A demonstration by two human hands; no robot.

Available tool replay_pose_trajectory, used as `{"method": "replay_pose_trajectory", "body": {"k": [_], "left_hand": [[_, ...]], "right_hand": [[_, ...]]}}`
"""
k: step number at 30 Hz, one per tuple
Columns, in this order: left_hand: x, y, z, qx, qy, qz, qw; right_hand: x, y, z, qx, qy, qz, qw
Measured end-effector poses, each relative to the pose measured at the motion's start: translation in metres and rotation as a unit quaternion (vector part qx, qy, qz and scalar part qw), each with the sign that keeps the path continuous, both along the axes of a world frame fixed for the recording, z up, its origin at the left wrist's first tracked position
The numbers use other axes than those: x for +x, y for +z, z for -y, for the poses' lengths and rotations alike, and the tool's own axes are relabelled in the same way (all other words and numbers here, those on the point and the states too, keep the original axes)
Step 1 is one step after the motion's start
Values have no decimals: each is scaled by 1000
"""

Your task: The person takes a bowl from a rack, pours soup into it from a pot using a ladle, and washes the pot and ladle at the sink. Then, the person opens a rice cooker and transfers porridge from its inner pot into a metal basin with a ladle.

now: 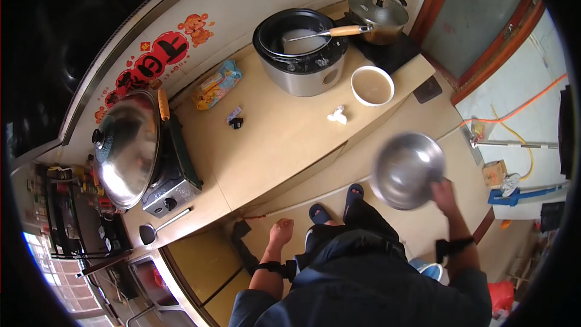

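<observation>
My right hand grips the rim of a shiny metal basin, held out over the floor to the right of the counter. The basin looks bare inside and a little blurred. My left hand hangs in front of the counter edge, fingers curled in, with nothing visible in it. On the counter, nearest the basin, stands a white bowl of cloudy, pale brown liquid. Beside that bowl is a rice cooker with its lid off, and a wooden-handled ladle rests across its pot.
A lidded pot stands in the back corner. Crumpled tissue, a colourful packet and a small black item lie on the counter. At left are a lidded wok on a stove and a spatula.
</observation>
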State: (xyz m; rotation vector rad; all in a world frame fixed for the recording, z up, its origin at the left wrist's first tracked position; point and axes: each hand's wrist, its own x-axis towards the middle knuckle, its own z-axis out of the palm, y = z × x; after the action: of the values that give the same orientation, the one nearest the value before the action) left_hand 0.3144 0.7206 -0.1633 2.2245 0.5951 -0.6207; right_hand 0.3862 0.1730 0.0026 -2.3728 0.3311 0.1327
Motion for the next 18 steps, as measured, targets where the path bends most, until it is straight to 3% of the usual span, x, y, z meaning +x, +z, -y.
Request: {"method": "replay_pose_trajectory", "body": {"k": [1,3,5,8,11,15,17,18], "left_hand": [[12,17,5,-32,-14,29,999],[38,61,13,-60,-24,62,996],[68,115,20,-151,85,102,980],[101,172,9,-229,166,224,933],[129,225,0,-206,207,275,916],[171,258,1,-183,200,310,911],[204,268,8,-183,195,329,906],[224,277,12,-181,194,328,907]], "right_hand": [[34,15,-63,135,-55,-57,988],[82,-3,-142,276,-46,-103,955],[117,3,-212,347,-29,-146,926],[152,-32,-269,314,-12,-159,936],[174,-42,-296,277,35,-170,945],[190,-17,-298,367,72,-222,901],[201,-24,-281,269,105,-156,945],[218,-34,-262,283,151,-89,943]]}}
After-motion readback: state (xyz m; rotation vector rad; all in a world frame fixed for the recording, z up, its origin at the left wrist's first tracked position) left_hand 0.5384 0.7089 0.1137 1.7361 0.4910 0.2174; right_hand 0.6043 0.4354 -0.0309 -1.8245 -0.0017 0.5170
